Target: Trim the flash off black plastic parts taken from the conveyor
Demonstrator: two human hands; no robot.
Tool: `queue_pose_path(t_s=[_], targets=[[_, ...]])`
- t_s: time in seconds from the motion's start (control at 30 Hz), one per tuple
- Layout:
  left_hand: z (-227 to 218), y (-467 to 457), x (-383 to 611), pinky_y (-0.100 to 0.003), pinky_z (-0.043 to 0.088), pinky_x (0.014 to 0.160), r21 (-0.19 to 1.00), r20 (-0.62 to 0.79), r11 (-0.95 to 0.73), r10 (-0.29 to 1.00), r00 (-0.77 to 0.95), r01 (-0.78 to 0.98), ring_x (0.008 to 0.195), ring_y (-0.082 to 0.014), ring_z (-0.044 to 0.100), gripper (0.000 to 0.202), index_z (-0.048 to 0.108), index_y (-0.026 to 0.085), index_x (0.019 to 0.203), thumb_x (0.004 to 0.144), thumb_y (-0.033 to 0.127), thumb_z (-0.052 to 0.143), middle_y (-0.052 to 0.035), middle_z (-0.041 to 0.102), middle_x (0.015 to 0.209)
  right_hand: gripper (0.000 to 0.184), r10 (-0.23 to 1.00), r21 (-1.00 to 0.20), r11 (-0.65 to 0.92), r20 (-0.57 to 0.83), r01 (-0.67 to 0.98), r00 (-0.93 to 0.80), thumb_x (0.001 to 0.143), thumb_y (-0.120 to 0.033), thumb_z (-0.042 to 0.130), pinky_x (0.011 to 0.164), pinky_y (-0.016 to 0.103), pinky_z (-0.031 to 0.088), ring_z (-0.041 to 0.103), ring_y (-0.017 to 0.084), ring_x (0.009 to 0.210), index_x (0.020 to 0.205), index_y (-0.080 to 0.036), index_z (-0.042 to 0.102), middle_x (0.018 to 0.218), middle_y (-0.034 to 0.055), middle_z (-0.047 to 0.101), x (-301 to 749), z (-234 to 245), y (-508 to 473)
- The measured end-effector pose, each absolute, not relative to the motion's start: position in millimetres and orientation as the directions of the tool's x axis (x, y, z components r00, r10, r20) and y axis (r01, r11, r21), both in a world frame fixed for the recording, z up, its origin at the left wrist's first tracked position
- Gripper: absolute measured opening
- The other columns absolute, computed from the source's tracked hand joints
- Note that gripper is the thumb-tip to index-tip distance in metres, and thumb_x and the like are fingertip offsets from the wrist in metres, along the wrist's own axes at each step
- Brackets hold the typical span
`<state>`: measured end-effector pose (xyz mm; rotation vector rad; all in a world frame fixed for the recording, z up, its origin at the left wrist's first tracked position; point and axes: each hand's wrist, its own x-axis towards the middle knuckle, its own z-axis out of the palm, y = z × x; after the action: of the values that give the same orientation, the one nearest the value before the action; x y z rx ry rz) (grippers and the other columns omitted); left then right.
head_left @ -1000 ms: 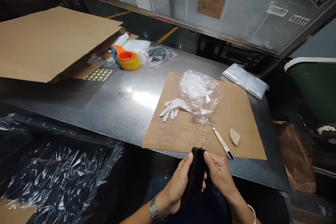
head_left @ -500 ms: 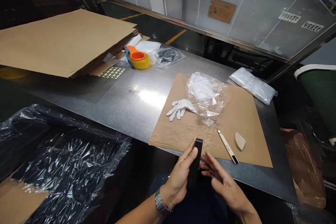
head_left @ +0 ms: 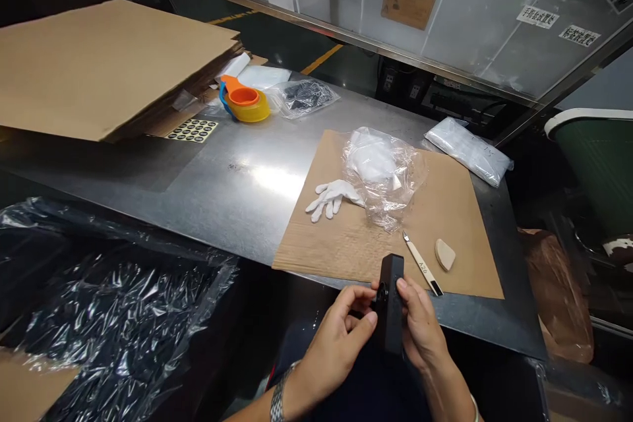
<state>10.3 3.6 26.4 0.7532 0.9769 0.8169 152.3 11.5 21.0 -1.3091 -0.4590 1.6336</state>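
Note:
A flat black rectangular part (head_left: 390, 303) stands on edge in front of me, just below the table's near edge. My right hand (head_left: 420, 326) is wrapped round its right side. My left hand (head_left: 341, 336) touches its left face, thumb and fingers pinched at a small round feature there. A craft knife (head_left: 421, 264) and a beige wedge-shaped piece (head_left: 444, 254) lie on a brown cardboard sheet (head_left: 346, 244) just beyond my hands. A white glove (head_left: 330, 198) and a crumpled clear bag (head_left: 383, 175) with white contents rest further back on that sheet.
The steel table (head_left: 232, 191) carries a stack of cardboard sheets (head_left: 99, 66), a sticker sheet (head_left: 192, 130), an orange-and-yellow tape dispenser (head_left: 244, 102) and two plastic bags (head_left: 467, 151). Black goods under clear film (head_left: 109, 316) lie at the lower left. A green bin (head_left: 598, 158) stands at the right.
The black part has turned and now stands taller. My right hand went from open beside it to gripping its side. My left hand shifted from holding it to pinching its face.

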Motion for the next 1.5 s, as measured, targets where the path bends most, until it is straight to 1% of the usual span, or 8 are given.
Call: queue_pose_path(t_s=[0.03, 0.13, 0.23, 0.33, 0.57, 0.73, 1.13, 1.5], targets=[[27.4, 2.9, 9.0, -0.022, 0.04, 0.067, 0.871, -0.384, 0.458, 0.862, 0.332, -0.18, 0.075, -0.0108, 0.05, 0.016, 0.056, 0.017, 0.084, 0.079, 0.031, 0.06, -0.0004, 0.054, 0.08, 0.028, 0.843, -0.766, -0.469, -0.537, -0.439, 0.035, 0.077, -0.041, 0.063, 0.057, 0.023, 0.047, 0.062, 0.016, 0.07, 0.091, -0.018, 0.063, 0.081, 0.0029, 0.068, 152.3, 22.4, 11.0], [33.5, 1.9, 7.6, -0.018, 0.031, 0.047, 0.87, -0.414, 0.49, 0.783, 0.464, -0.051, 0.048, -0.0052, 0.036, 0.025, 0.047, 0.016, 0.066, 0.081, 0.035, 0.055, 0.0061, 0.041, 0.054, 0.031, 0.845, -0.787, -0.463, -0.531, -0.409, 0.067, 0.075, -0.044, 0.064, 0.053, 0.022, 0.045, 0.061, 0.015, 0.066, 0.089, -0.016, 0.063, 0.08, 0.0039, 0.067, 150.7, 26.9, 10.0], [39.3, 1.9, 8.3, -0.017, 0.023, 0.036, 0.829, -0.466, 0.559, 0.681, 0.565, 0.01, 0.036, -0.0032, 0.03, 0.026, 0.045, 0.017, 0.067, 0.081, 0.038, 0.052, 0.0076, 0.042, 0.047, 0.034, 0.833, -0.796, -0.47, -0.543, -0.38, 0.107, 0.073, -0.047, 0.064, 0.048, 0.02, 0.042, 0.058, 0.013, 0.061, 0.088, -0.016, 0.061, 0.079, 0.003, 0.066, 148.7, 30.4, 8.4], [40.3, 2.4, 8.8, -0.015, 0.022, 0.032, 0.795, -0.49, 0.606, 0.625, 0.607, 0.018, 0.031, -0.0026, 0.031, 0.026, 0.044, 0.018, 0.069, 0.081, 0.041, 0.05, 0.0074, 0.045, 0.045, 0.036, 0.829, -0.805, -0.482, -0.547, -0.346, 0.117, 0.073, -0.05, 0.062, 0.045, 0.018, 0.038, 0.054, 0.009, 0.056, 0.087, -0.017, 0.059, 0.077, 0.0012, 0.063, 146.9, 31.7, 5.8], [36.3, 3.2, 9.0, -0.011, 0.024, 0.028, 0.741, -0.499, 0.672, 0.536, 0.681, 0.014, 0.03, -0.0027, 0.039, 0.029, 0.042, 0.018, 0.07, 0.081, 0.044, 0.049, 0.0052, 0.052, 0.047, 0.035, 0.886, -0.876, -0.424, -0.454, -0.23, 0.098, 0.076, -0.052, 0.058, 0.048, 0.018, 0.035, 0.042, 0.006, 0.052, 0.086, -0.019, 0.055, 0.067, -0.0033, 0.054, 143.0, 28.7, 2.1], [35.6, 2.1, 9.2, -0.011, 0.027, 0.028, 0.718, -0.516, 0.696, 0.521, 0.68, 0.011, 0.031, -0.0042, 0.043, 0.028, 0.042, 0.018, 0.07, 0.08, 0.043, 0.049, 0.0035, 0.055, 0.048, 0.036, 0.897, -0.891, -0.412, -0.433, -0.189, 0.085, 0.077, -0.051, 0.056, 0.051, 0.019, 0.037, 0.043, 0.008, 0.055, 0.09, -0.018, 0.054, 0.069, -0.0023, 0.055, 142.9, 26.9, 1.6], [34.1, 1.9, 12.3, -0.012, 0.037, 0.03, 0.703, -0.511, 0.711, 0.511, 0.691, -0.006, 0.034, -0.0065, 0.05, 0.015, 0.042, 0.017, 0.068, 0.079, 0.028, 0.045, 0.0018, 0.057, 0.049, 0.039, 0.92, -0.92, -0.364, -0.379, -0.146, 0.095, 0.077, -0.051, 0.055, 0.049, 0.02, 0.033, 0.039, 0.008, 0.055, 0.097, -0.018, 0.05, 0.07, -0.0023, 0.053, 144.0, 21.7, 1.3], [34.1, 1.3, 12.6, -0.015, 0.038, 0.033, 0.696, -0.517, 0.718, 0.512, 0.686, -0.011, 0.036, -0.008, 0.052, 0.023, 0.042, 0.017, 0.069, 0.08, 0.036, 0.048, 0.0005, 0.058, 0.051, 0.034, 0.924, -0.926, -0.358, -0.371, -0.121, 0.099, 0.078, -0.048, 0.054, 0.05, 0.021, 0.034, 0.04, 0.01, 0.056, 0.096, -0.018, 0.052, 0.068, -0.003, 0.049, 145.8, 22.0, 0.2]])
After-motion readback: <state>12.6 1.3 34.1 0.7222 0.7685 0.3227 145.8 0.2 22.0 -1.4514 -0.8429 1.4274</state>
